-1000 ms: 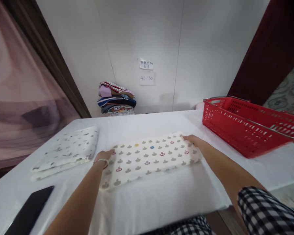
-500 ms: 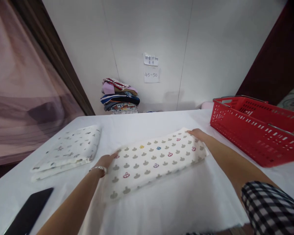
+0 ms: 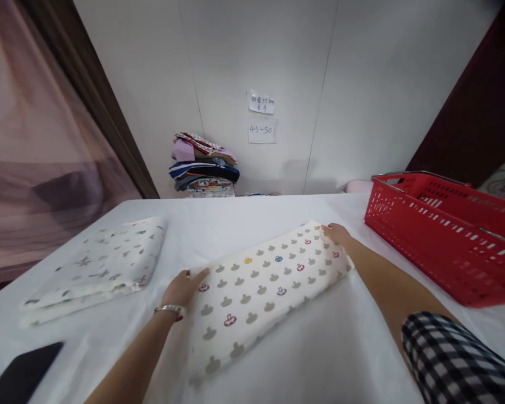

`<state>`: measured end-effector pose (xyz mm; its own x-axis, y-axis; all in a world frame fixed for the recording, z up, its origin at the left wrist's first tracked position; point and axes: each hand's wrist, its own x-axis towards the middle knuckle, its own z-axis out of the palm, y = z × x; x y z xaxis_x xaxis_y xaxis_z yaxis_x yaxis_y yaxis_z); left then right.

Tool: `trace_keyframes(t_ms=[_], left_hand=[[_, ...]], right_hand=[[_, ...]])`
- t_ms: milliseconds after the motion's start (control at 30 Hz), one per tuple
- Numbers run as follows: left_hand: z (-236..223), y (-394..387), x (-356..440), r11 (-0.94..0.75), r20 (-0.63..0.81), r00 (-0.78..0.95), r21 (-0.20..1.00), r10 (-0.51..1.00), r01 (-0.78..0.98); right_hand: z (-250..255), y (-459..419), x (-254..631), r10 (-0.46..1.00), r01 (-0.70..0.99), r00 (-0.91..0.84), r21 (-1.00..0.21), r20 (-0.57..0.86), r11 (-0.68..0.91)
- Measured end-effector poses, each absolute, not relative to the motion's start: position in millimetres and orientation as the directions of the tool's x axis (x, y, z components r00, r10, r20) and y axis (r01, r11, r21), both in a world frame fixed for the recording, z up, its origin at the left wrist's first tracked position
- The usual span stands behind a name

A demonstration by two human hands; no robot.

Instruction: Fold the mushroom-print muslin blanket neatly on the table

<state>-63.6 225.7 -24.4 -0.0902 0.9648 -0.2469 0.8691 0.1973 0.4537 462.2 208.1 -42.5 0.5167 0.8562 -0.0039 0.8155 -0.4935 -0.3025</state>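
Note:
A white cloth [image 3: 252, 292] printed with grey and coloured mushrooms lies folded into a long strip, slanting up to the right across the table. My left hand [image 3: 183, 293], with a bracelet at its wrist, grips the strip's left end, its thumb resting on top and its other fingers partly hidden. At the far right corner, my right hand [image 3: 336, 233] pinches the fabric between thumb and fingers. Left of my left hand sits another folded white cloth [image 3: 105, 261] with a small grey print, touched by neither hand.
A red plastic basket [image 3: 437, 235] stands on the right side of the white table [image 3: 219, 219]. A dark flat phone-like slab [image 3: 25, 370] lies at the near left. Behind the table, folded fabrics [image 3: 204, 165] are stacked against the wall, under paper notes [image 3: 261, 131].
The mushroom cloth's left end has swung nearer to me, so the strip slants more. My left hand has moved slightly down with it. The view has shifted a little.

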Motion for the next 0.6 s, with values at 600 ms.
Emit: trace_keyframes(t_ms=[600], left_hand=[[-28, 218, -49, 0.191, -0.182, -0.131, 0.366, 0.975, 0.911]], right_hand=[[-38, 250, 404, 0.988, 0.993, 0.087, -0.096, 0.129, -0.075]])
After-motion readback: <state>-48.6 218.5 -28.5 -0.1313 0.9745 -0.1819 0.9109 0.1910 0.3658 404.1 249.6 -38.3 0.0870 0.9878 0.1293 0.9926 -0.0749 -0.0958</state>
